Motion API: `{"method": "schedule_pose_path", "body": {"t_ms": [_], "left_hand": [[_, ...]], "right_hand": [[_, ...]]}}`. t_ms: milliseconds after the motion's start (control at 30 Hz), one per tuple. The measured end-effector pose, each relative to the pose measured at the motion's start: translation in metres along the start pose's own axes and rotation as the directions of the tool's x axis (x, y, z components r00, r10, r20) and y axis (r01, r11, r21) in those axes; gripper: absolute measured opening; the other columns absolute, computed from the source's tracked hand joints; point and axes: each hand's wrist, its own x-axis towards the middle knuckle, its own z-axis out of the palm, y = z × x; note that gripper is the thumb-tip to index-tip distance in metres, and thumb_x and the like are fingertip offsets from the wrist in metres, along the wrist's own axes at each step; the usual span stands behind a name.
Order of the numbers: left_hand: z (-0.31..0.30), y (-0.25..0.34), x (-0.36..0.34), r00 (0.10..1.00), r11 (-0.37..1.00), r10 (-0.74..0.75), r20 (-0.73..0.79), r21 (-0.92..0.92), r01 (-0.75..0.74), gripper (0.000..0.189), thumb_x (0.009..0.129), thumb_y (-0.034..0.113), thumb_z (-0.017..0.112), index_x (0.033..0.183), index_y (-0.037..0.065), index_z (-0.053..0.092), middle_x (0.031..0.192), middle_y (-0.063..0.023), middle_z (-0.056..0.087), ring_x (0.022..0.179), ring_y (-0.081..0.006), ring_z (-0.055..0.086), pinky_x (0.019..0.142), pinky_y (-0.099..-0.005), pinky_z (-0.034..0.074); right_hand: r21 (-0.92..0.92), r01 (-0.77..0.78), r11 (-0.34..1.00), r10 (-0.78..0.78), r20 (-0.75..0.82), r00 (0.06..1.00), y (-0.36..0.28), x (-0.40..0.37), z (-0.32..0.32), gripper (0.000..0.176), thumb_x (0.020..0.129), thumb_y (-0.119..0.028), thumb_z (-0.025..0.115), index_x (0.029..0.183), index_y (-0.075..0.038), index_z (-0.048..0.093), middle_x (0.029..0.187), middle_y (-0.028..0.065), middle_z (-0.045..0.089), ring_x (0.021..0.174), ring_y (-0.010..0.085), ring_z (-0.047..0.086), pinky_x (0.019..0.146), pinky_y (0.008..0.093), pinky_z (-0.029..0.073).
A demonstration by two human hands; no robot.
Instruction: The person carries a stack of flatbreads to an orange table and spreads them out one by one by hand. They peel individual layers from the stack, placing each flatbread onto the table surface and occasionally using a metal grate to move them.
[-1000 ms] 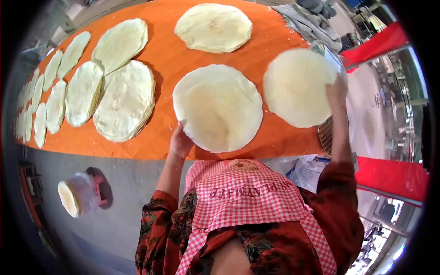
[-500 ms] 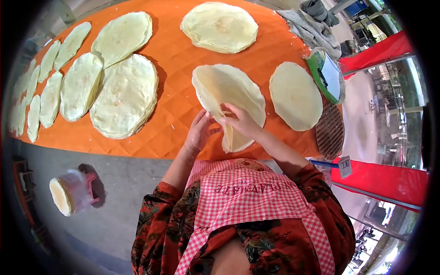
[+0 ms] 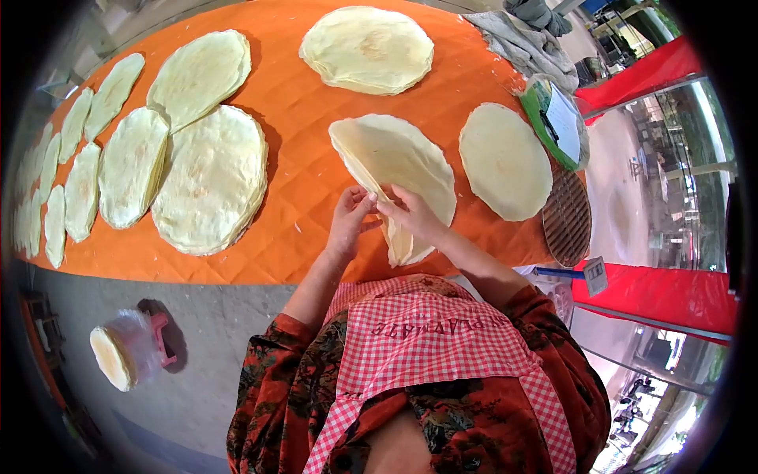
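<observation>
A stack of thin, pale round flatbreads [image 3: 414,158] lies in front of me on an orange tablecloth [image 3: 304,170]. Its left edge is lifted and bent inward over the sheets below. My left hand [image 3: 350,221] is at that raised edge, thumb and forefinger pinched on it. From the other side my right hand [image 3: 412,216] grips the same edge, fingers closed close to the left fingertips. How many sheets are between the fingers is hidden. Below the hands, the lower end of the fold hangs near the table's front edge.
Another flatbread pile [image 3: 505,162] lies to the right, one more [image 3: 367,51] at the back, and several, including a large pile [image 3: 209,182], at left. A green-edged bag [image 3: 553,118], a ridged round board [image 3: 567,217] and a grey cloth [image 3: 525,47] line the right side. A pink stool [image 3: 162,338] stands on the floor.
My fingertips have come closer together at the raised edge. The left side of the stack is now folded further inward. The whole view has shifted slightly.
</observation>
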Motion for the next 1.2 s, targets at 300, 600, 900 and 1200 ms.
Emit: {"method": "schedule_pose_path", "body": {"t_ms": [300,600,900,1200], "left_hand": [[0.000,-0.005,0.002,0.991,0.998,0.013,-0.135,0.067,-0.003,0.041,0.083,0.020,0.062,0.118,0.007,0.046,0.107,-0.0054,0.054,0.089,-0.0147,0.054,0.070,-0.0311,0.049],[-0.088,-0.017,0.008,0.926,0.995,0.065,-0.371,0.097,-0.031,0.019,0.079,0.009,0.064,0.091,-0.005,0.063,0.077,-0.0086,0.063,0.064,-0.0189,0.060,0.057,-0.0287,0.049],[-0.156,-0.006,-0.026,0.897,0.994,0.079,-0.436,-0.039,-0.106,0.036,0.080,0.003,0.059,0.115,-0.006,0.053,0.104,-0.0150,0.062,0.092,-0.0266,0.062,0.078,-0.0365,0.052],[-0.069,0.005,-0.057,0.919,0.982,0.069,-0.388,-0.134,-0.130,0.042,0.084,0.010,0.053,0.123,-0.002,0.046,0.113,-0.0126,0.058,0.101,-0.0268,0.059,0.081,-0.0404,0.052]], "right_hand": [[-0.122,0.044,0.992,-0.053,-0.077,0.996,0.026,0.006,-0.012,0.029,0.086,-0.011,0.051,0.113,0.000,0.057,0.092,0.0169,0.064,0.085,0.0254,0.063,0.077,0.0351,0.049],[-0.759,0.101,0.643,-0.091,0.055,0.994,-0.017,0.045,-0.021,0.019,0.082,-0.009,0.048,0.092,-0.002,0.063,0.081,0.0212,0.064,0.076,0.0372,0.063,0.068,0.0464,0.048],[-0.061,0.040,0.997,-0.063,-0.436,0.898,-0.143,0.083,-0.366,0.028,0.076,-0.010,0.061,0.101,0.002,0.062,0.090,0.0124,0.065,0.074,0.0214,0.064,0.064,0.0347,0.052],[-0.539,-0.292,0.790,-0.374,-0.801,0.467,0.084,0.053,-0.345,0.064,0.077,-0.041,0.068,0.116,0.005,0.047,0.116,0.0203,0.056,0.104,0.0250,0.058,0.086,0.0363,0.046]]}}
